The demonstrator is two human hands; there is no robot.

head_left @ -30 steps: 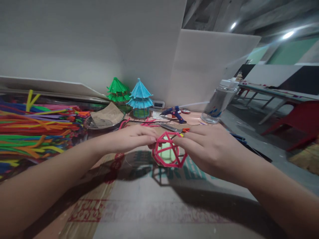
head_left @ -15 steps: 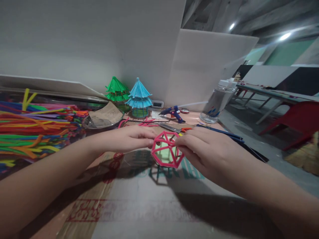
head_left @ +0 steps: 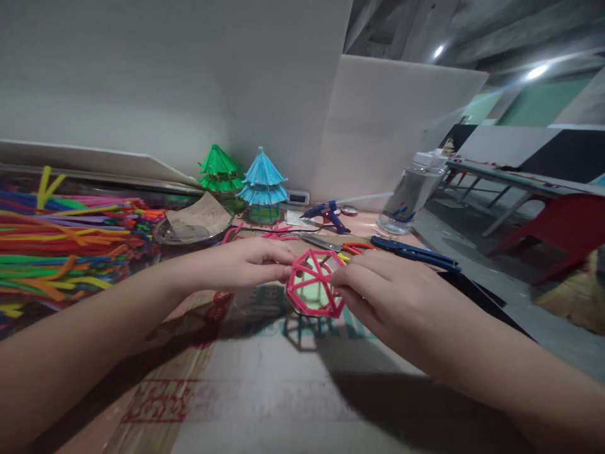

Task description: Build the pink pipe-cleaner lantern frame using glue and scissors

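Between my hands is a pink pipe-cleaner frame (head_left: 316, 313), eight-sided with spokes that meet in the middle. It tilts toward me over the table, and a pale green panel shows through its gaps. The fingertips of my left hand (head_left: 265, 263) pinch its left edge. On the opposite rim, my right hand (head_left: 378, 277) grips with thumb and forefinger, covering part of that side. The frame's shadow falls on the printed board (head_left: 265, 403) below.
Colourful pipe cleaners (head_left: 61, 246) pile up at left beside a bowl with brown paper (head_left: 198, 217). Behind stand a green pagoda model (head_left: 220, 169) and a blue one (head_left: 263, 186). A glue gun (head_left: 331, 215), pliers (head_left: 357, 247), a blue cutter (head_left: 416, 252) and a clear bottle (head_left: 410, 192) lie or stand rightward.
My right hand has shifted slightly left and down at the frame's rim, uncovering more of the blue cutter. The frame has turned slightly; the left hand stays nearly still.
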